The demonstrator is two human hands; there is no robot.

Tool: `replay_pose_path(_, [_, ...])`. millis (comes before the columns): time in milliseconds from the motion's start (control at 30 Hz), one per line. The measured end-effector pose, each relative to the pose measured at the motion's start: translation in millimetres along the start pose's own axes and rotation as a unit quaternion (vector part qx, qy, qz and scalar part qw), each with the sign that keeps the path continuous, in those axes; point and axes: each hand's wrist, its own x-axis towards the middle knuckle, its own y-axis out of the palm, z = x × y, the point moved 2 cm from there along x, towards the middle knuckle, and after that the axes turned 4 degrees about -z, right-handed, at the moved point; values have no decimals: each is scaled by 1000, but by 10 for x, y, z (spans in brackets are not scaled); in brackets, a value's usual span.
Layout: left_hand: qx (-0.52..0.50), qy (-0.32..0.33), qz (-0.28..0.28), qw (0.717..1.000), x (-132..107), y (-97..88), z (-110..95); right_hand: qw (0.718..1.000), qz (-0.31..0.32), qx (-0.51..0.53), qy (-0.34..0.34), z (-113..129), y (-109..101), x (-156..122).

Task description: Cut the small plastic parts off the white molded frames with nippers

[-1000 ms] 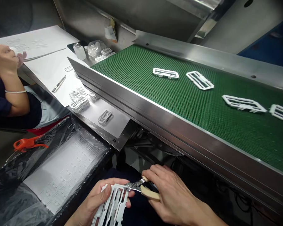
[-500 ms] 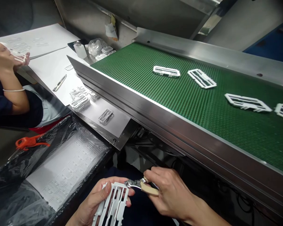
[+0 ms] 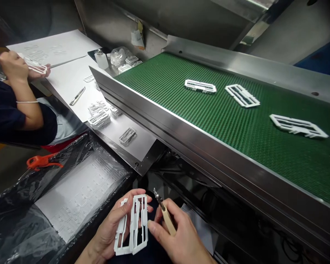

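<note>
Low in the head view, my left hand (image 3: 108, 226) is closed around white plastic slotted frames (image 3: 144, 219), two of which show side by side, held upright and fanned slightly apart. Cream-handled nippers (image 3: 168, 221) sit in the closed fingers of my right hand (image 3: 184, 233), their metal jaws pointing up and clear of the plastic. My right thumb tip is at the right edge of the nearer frame, and I cannot tell whether it presses on it.
A green conveyor belt (image 3: 165, 93) behind a metal rail (image 3: 187, 146) carries several white frames. A black-lined box (image 3: 19, 216) with a patterned white sheet stands left, an orange tool (image 3: 40, 161) at its edge. A co-worker's hand (image 3: 16, 66) holds another frame beside the white-covered table (image 3: 68, 75).
The nippers have come away from the frame's top corner and now point upward. My right hand has moved left and down, and the frames have spread into two. The whole view has shifted slightly.
</note>
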Motion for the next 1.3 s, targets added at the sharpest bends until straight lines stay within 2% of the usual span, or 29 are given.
replay_pose_path(133, [16,30,-35,999,23,27,-1,999,-6,21,-25,82,218,15])
replay_pose_path(300, [50,62,-52,995,25,21,19,993,-58,-49,-95,24,365,66])
replay_pose_path(433, [51,69,-79,993,74,-36,-5,990,-76,-48,-112,-25,303,61])
replay_pose_path(567, [49,60,-85,993,127,-104,-62,994,-87,-3,-70,39,132,56])
replay_pose_path(700, [72,73,-100,990,110,-123,-87,997,-56,55,-7,110,70,99])
replay_pose_path(767, [98,92,-112,985,86,-86,-86,998,-48,43,-3,117,109,131])
replay_pose_path(900, [141,133,-133,972,74,37,-60,996,-26,-61,-58,121,304,201])
replay_pose_path(967, [142,134,-140,971,90,61,-25,992,-3,-89,-93,144,417,238])
replay_pose_path(1100, [107,89,-150,979,137,-56,68,985,51,-115,-122,190,562,318])
replay_pose_path(1200, [80,62,-153,983,170,-194,111,977,77,-165,-115,147,643,381])
replay_pose_path(1300, [77,67,-151,983,188,-264,108,968,90,-216,-91,32,751,437])
